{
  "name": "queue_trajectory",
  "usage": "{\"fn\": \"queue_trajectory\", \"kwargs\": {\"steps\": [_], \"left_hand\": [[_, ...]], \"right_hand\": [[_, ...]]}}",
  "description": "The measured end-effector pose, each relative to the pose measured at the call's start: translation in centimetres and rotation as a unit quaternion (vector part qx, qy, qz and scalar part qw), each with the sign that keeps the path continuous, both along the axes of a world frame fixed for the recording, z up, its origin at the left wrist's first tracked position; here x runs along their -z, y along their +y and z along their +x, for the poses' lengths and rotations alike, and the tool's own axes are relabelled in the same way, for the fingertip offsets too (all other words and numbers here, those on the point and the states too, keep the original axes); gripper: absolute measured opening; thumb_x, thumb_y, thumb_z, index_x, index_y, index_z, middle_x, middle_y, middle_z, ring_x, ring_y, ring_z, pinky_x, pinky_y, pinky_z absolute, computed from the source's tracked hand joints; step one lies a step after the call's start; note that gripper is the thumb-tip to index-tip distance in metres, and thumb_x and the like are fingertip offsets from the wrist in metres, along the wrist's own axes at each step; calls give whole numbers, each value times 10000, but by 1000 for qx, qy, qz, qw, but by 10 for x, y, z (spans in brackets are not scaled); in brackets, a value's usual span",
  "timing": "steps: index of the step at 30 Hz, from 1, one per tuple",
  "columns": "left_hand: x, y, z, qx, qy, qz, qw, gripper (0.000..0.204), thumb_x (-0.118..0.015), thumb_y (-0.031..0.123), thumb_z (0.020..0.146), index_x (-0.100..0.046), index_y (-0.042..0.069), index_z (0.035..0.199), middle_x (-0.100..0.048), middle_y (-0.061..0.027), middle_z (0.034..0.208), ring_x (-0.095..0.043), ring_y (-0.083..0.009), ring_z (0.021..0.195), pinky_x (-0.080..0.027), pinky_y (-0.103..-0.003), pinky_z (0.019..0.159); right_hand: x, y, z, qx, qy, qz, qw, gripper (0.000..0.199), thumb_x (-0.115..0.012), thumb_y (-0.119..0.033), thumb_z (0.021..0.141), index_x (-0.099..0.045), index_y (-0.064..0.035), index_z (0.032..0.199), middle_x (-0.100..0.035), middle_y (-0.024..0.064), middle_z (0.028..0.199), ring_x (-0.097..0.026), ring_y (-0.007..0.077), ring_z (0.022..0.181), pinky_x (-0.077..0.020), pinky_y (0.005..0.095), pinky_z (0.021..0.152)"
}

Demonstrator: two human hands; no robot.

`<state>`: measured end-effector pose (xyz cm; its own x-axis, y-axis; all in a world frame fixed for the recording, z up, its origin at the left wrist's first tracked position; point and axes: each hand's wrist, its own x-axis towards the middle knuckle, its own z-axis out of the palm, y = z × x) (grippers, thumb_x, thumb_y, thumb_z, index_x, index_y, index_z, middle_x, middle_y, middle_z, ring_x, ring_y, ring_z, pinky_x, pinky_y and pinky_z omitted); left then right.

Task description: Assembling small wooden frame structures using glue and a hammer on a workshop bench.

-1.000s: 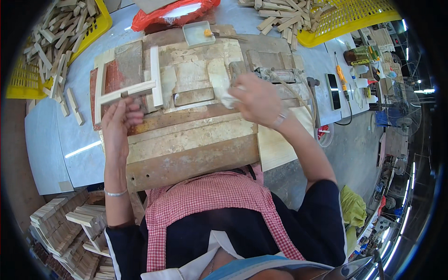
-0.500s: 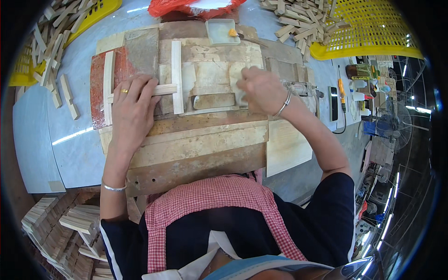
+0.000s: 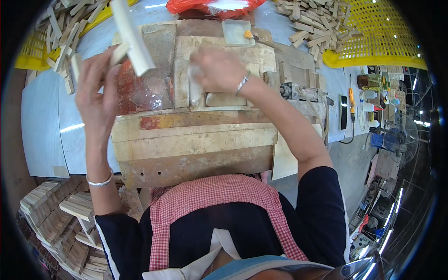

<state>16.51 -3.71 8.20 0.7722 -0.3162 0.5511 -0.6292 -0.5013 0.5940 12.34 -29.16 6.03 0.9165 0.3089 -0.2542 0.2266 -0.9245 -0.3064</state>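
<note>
My left hand [image 3: 97,86] is closed on an H-shaped wooden frame [image 3: 134,42], held tilted above the left part of the work board. Two pale strips joined by a short crosspiece make up this frame; the hand partly hides it. Below it shows the board's wet-looking red patch [image 3: 135,91]. My right hand [image 3: 217,70] is over the middle of the worn wooden work board [image 3: 196,142], smeared by motion. Something whitish shows by its fingers, too blurred to name. Just below that hand lies a small wooden block [image 3: 227,100].
A shallow translucent dish [image 3: 238,33] with an orange-yellow bit sits behind the board, near a red plastic bag [image 3: 182,7]. Yellow baskets [image 3: 368,32] and loose wooden sticks [image 3: 315,28] flank the back. A metal clamp [image 3: 303,93] is at right; stacked wooden frames [image 3: 60,214] stand lower left.
My left hand has lifted the wooden frame off the board, tilting it up and to the left. My right hand has swept left across the board.
</note>
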Motion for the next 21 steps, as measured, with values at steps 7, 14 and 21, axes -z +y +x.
{"fn": "queue_trajectory", "kwargs": {"steps": [7, 14, 21], "left_hand": [[19, -80, -42, 138, -20, 19, 990, 267, -672, 41, 783, -632, 40, 1047, -571, -113, 960, -595, -278, 829, -504, -371, 704], [56, -163, -67, 261, -24, 62, 963, 352, -595, 18, 816, -591, 53, 1166, -544, -133, 963, -570, -304, 853, -484, -384, 747], [62, -160, -70, 244, -27, 108, 963, 189, -605, 87, 830, -639, 39, 1009, -552, -113, 885, -569, -286, 849, -484, -381, 725]], "right_hand": [[-10, -49, -33, 208, -174, 54, 961, 300, -660, -273, 787, -639, -60, 998, -609, 116, 957, -611, 272, 887, -493, 392, 766], [-18, -129, -187, 351, -259, 156, 886, 272, -706, -194, 757, -666, -34, 974, -629, 126, 887, -613, 270, 808, -477, 349, 719], [-15, -125, -245, 413, -233, 166, 865, 287, -743, -149, 755, -664, -17, 997, -625, 102, 884, -610, 215, 810, -473, 310, 715]]}}
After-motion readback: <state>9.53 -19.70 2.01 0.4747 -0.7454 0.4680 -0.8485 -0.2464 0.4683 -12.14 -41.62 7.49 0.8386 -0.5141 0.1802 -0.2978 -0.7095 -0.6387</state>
